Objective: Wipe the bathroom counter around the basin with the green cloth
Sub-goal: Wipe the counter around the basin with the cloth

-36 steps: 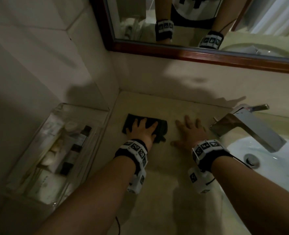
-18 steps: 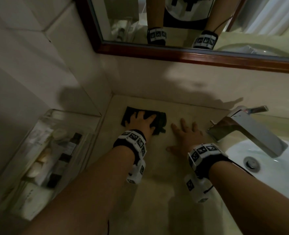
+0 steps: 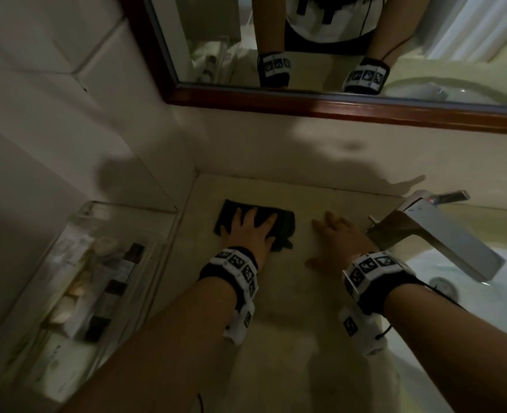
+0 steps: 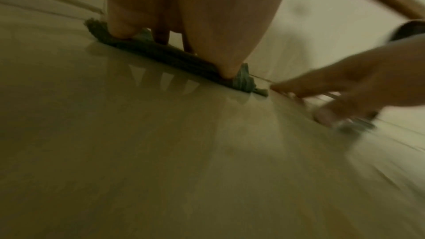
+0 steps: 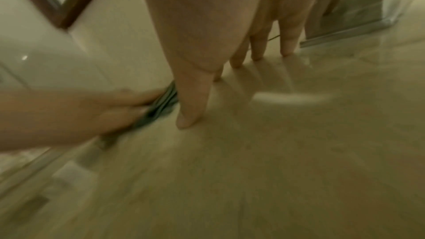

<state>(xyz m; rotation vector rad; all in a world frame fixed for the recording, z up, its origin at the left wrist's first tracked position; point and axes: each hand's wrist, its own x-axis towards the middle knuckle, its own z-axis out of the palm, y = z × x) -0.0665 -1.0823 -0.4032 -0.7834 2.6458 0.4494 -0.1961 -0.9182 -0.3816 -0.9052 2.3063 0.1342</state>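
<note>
Wiping far-left corner of counter; cloth under left palm.

Left hand (image 3: 247, 231) lies flat, fingers spread and straight, pressing the green cloth (image 3: 282, 223) onto the counter (image 3: 276, 338) near the far wall, left of the tap (image 3: 434, 234) and basin (image 3: 455, 281). Right hand (image 3: 334, 238) rests just beside the cloth on bare counter, fingers extended and splayed, holding nothing. Cloth is folded, bunched at its right edge. Judgement: keep the palm flat with even pressure so the fold does not roll; work in overlapping strokes out of the corner toward the basin rim. Lift the right hand clear before the cloth passes. Toiletry tray (image 3: 76, 278) at left: stay off it.
</note>
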